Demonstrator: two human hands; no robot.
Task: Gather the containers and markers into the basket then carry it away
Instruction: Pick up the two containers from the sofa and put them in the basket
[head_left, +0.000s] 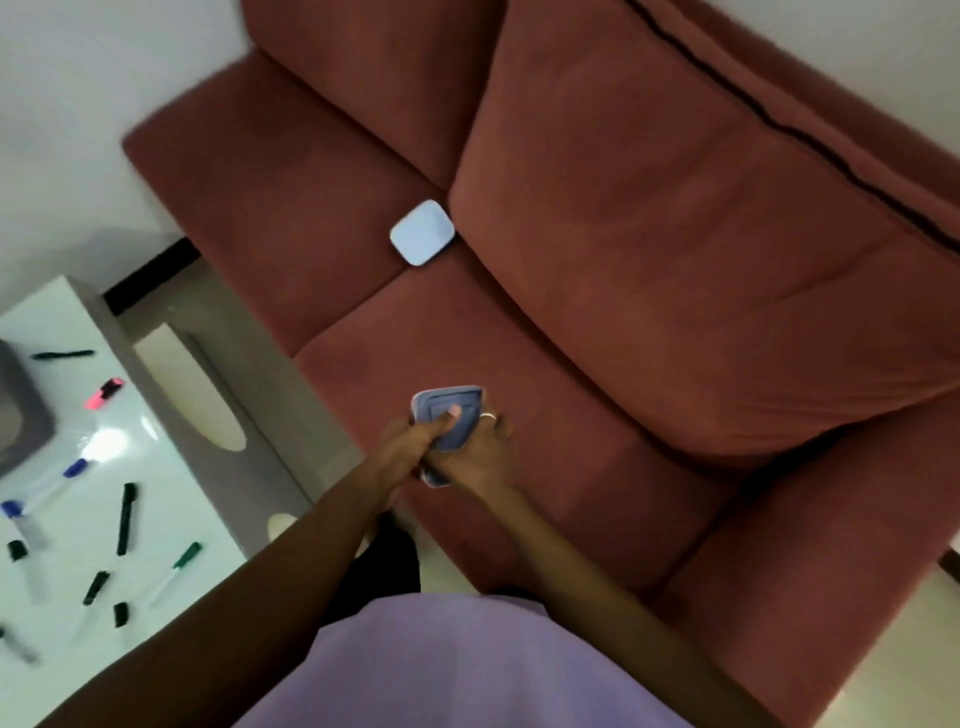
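Both hands hold a blue rectangular container (451, 415) over the front of the sofa seat. My left hand (402, 447) grips its left side with the thumb pressed inside. My right hand (480, 457), wearing a ring, holds its right side and underside. A pale blue lid or container (422, 233) lies further back on the seat, near the cushion. Several markers lie scattered on the white table at left, among them a pink one (104, 394), a black one (126, 518) and a green one (183, 560). A grey basket (28, 415) is cut off by the left edge.
The red-brown sofa (649, 260) fills most of the view, with a large loose back cushion (727, 218) at right. The glossy white table (78, 519) stands to the left of the sofa, with a narrow strip of floor between them.
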